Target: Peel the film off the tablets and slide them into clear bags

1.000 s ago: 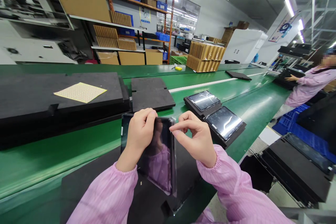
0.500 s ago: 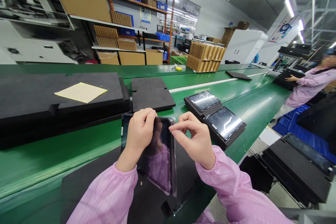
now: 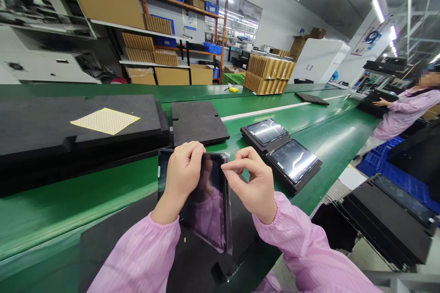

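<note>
A dark glossy tablet (image 3: 209,219) stands tilted on a black foam tray (image 3: 137,247) just in front of me. My left hand (image 3: 182,178) is closed over the tablet's top edge, fingers curled on the screen. My right hand (image 3: 252,185) pinches at the tablet's top right corner, where a clear film edge shows; thumb and forefinger are pressed together. Both sleeves are pink.
Two more tablets (image 3: 280,151) lie on black trays on the green belt (image 3: 68,201) to the right. Stacked black foam trays (image 3: 41,132) with a yellow dotted sheet (image 3: 105,120) sit to the left. Another person in pink (image 3: 405,110) works at far right. Shelves with cartons stand behind.
My right hand has shifted very slightly down and left at the tablet's corner. The left hand and tablet have barely moved.
</note>
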### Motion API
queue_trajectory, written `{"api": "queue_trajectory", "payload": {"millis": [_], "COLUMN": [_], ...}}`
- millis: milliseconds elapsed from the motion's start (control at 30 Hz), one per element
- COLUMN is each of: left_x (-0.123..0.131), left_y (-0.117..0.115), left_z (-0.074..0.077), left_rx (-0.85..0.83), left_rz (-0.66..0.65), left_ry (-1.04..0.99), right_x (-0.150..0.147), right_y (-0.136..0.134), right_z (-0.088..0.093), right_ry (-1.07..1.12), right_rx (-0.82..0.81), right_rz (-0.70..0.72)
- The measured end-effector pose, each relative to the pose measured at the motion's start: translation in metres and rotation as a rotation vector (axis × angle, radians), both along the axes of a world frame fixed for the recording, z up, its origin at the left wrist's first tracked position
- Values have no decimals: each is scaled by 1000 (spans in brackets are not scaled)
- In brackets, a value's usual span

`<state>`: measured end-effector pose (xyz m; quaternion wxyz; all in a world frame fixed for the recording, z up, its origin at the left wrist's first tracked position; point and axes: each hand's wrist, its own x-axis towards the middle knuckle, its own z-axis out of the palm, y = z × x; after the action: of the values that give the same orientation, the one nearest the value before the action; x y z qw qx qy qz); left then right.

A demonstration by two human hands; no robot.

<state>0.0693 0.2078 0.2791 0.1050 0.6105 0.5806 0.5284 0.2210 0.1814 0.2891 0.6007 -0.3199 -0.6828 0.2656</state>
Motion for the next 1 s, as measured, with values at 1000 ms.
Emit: {"api": "queue_trajectory", "payload": {"millis": [1000], "left_x": [-30], "left_y": [19], "left_z": [-27], "left_rx": [16], "left_rz": [44], "left_ry": [195], "right_x": [43], "right_y": [44], "right_z": [-4], "right_ry": [-230], "right_rx": [-538], "right_rz": [200]}}
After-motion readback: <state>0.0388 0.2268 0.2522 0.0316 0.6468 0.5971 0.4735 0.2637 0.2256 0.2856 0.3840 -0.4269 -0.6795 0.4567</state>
